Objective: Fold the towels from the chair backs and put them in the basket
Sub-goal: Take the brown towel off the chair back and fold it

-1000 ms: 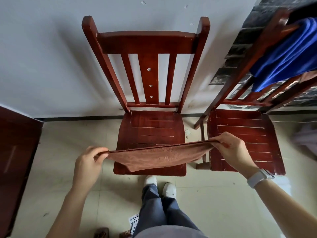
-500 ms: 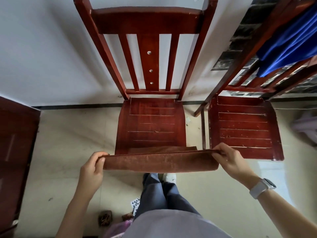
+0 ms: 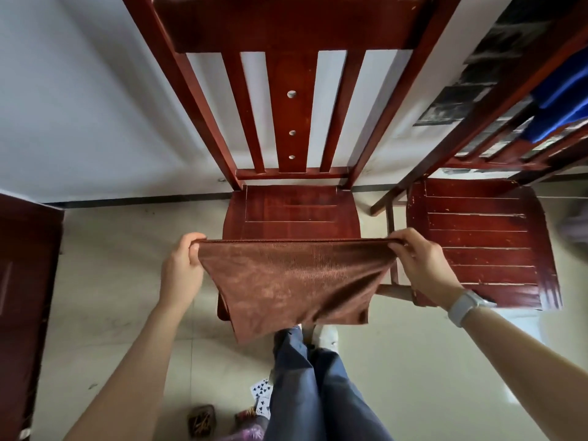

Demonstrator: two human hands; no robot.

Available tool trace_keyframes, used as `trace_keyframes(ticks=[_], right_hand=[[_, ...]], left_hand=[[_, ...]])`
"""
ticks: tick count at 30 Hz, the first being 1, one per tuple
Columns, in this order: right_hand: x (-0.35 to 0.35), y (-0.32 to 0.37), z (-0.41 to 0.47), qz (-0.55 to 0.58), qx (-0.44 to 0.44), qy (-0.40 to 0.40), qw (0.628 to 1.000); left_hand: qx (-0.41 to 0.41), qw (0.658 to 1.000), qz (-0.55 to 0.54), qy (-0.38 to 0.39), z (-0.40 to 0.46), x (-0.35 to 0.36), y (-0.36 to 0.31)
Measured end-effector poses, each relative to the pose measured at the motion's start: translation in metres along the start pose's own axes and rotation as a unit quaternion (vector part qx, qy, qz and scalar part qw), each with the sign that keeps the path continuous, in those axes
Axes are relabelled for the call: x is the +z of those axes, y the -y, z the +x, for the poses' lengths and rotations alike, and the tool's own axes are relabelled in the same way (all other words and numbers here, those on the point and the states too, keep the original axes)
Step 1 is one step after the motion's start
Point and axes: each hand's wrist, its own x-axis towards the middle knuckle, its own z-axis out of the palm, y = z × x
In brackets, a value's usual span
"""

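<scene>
A brown towel [image 3: 296, 281] hangs stretched between my two hands above the front of the middle chair's seat [image 3: 292, 211]. My left hand [image 3: 181, 268] pinches its upper left corner and my right hand [image 3: 423, 265] pinches its upper right corner. The top edge is taut and level; the cloth below sags to a loose lower edge near my legs. A blue towel [image 3: 563, 100] drapes over the back of the right chair [image 3: 477, 233]. No basket is in view.
The two red wooden chairs stand side by side against a white wall. A dark wooden cabinet [image 3: 25, 297] is at the left edge. Playing cards [image 3: 262, 396] and small items lie on the tiled floor by my feet.
The towel, held nearly flat and edge-on before, now hangs down facing me. My view has moved closer to the chair and tilted down.
</scene>
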Motion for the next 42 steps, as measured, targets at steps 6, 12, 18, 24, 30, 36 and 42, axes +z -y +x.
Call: trace_keyframes(ticks=[6,12,18,24,30,36,42], right_hand=[[0.045,-0.023,0.091,0.000,0.086,-0.034,0.996],[0.061,-0.037,0.146,-0.068,0.065,-0.076,0.993],[0.072,-0.050,0.130,-0.127,0.011,-0.061,0.990],[0.089,-0.075,0.065,-0.163,-0.032,-0.001,0.986],[0.106,-0.106,0.004,-0.207,-0.098,0.088,0.970],[0.126,-0.126,-0.029,-0.226,-0.092,0.094,0.965],[0.141,-0.136,-0.037,-0.254,-0.073,0.103,0.959]], left_hand=[[0.009,0.998,0.058,0.032,0.088,0.045,0.013],[0.048,0.995,0.075,-0.037,0.141,0.064,0.009],[0.132,0.987,0.082,-0.034,0.126,0.067,0.023],[0.265,0.952,0.151,0.016,0.070,0.064,0.074],[0.329,0.920,0.192,0.089,0.015,0.076,0.115],[0.272,0.925,0.235,0.125,-0.022,0.097,0.134],[0.283,0.913,0.263,0.131,-0.037,0.119,0.146]])
